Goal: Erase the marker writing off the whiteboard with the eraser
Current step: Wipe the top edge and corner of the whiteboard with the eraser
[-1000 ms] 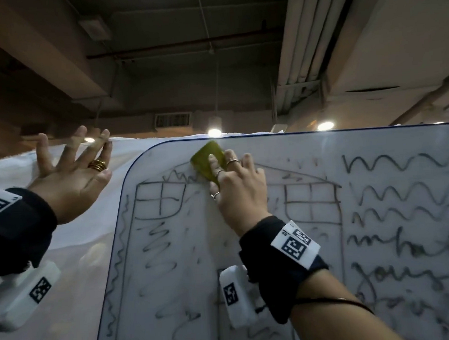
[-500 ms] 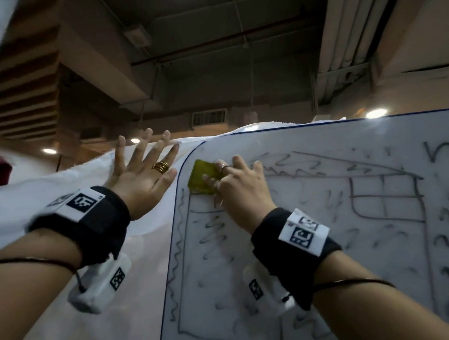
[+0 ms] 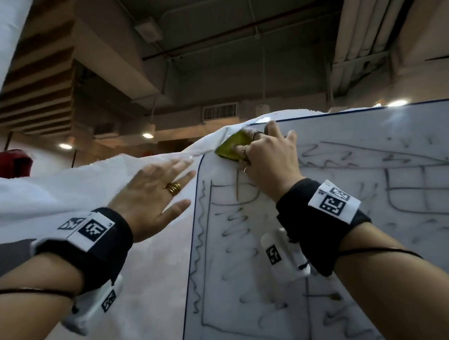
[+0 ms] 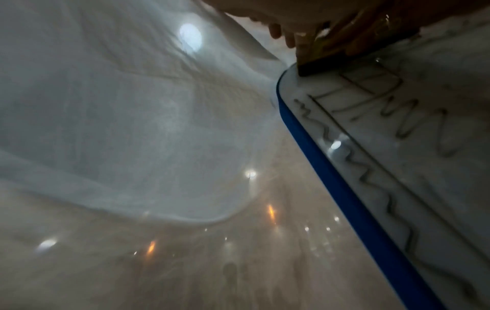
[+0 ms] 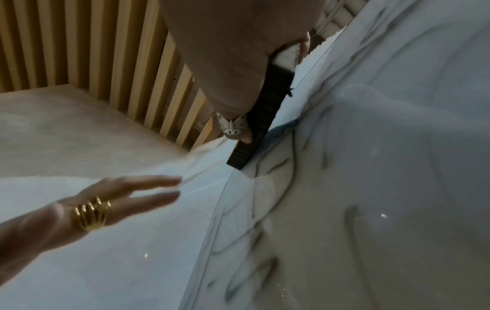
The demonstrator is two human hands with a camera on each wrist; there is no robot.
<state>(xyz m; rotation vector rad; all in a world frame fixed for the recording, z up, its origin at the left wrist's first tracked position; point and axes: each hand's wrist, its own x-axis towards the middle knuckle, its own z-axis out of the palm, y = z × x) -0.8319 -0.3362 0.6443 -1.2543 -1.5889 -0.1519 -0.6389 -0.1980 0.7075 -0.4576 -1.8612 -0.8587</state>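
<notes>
The whiteboard (image 3: 358,280) has a blue rim (image 4: 344,199) and carries black marker lines: a house outline, squiggles and a window grid. My right hand (image 3: 264,153) presses the yellow eraser (image 3: 232,146) against the board's top left corner, fingers curled over it. The eraser's dark felt edge (image 5: 250,134) meets the board in the right wrist view, and the eraser (image 4: 326,60) also shows from the left wrist. A patch below the eraser looks wiped. My left hand (image 3: 156,193), wearing a gold ring, lies flat with straight fingers on the white cloth (image 3: 60,197) just left of the board.
The white cloth drapes behind and to the left of the board, rumpled in folds (image 4: 132,104). A wooden slatted wall (image 5: 92,46) stands behind. Ceiling ducts and lamps (image 3: 396,103) are above. A red object (image 3: 5,164) sits at far left.
My right hand has slid the eraser left and up to the board's top left corner, wiping lines there. The left hand has shifted lower on the cloth, nearer the board's edge.
</notes>
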